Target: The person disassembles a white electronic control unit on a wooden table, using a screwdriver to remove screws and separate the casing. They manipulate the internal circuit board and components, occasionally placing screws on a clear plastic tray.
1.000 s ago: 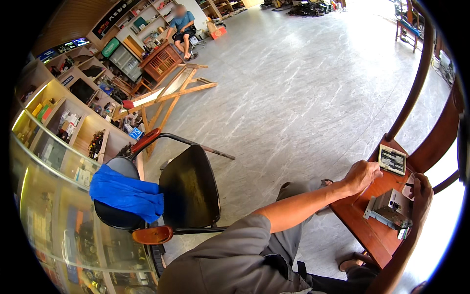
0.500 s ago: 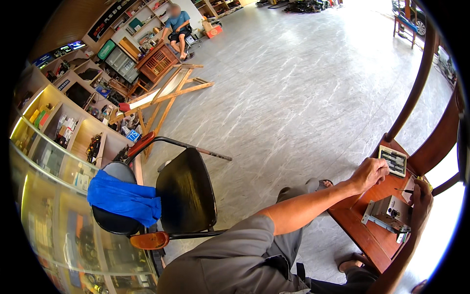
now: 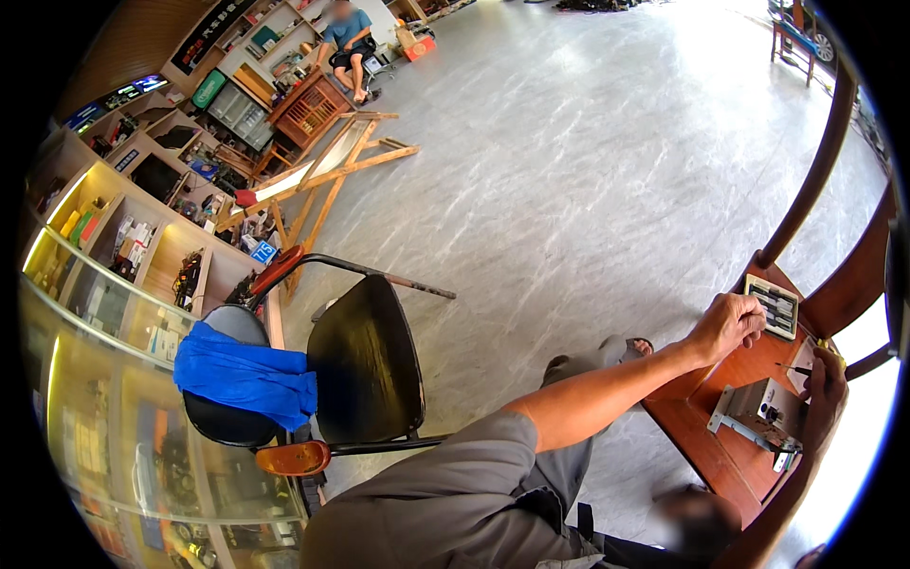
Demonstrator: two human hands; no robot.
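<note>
One slip of the slim dark pointed tool [image 3: 802, 370] could scratch the boxy grey metal unit [image 3: 762, 408] on the red-brown wooden bench [image 3: 747, 364]. The right hand [image 3: 826, 391] pinches that tool, raised; the left hand [image 3: 730, 327] curls loosely beside the pale rectangular tool case [image 3: 795, 319], its contents unclear.

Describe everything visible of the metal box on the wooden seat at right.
The metal box is dull grey and block-shaped, with small dark fittings on one face and a pale metal flange along its left side. It rests at an angle on the reddish-brown wooden seat, beside the right hand; whether that hand touches it is unclear.
</note>
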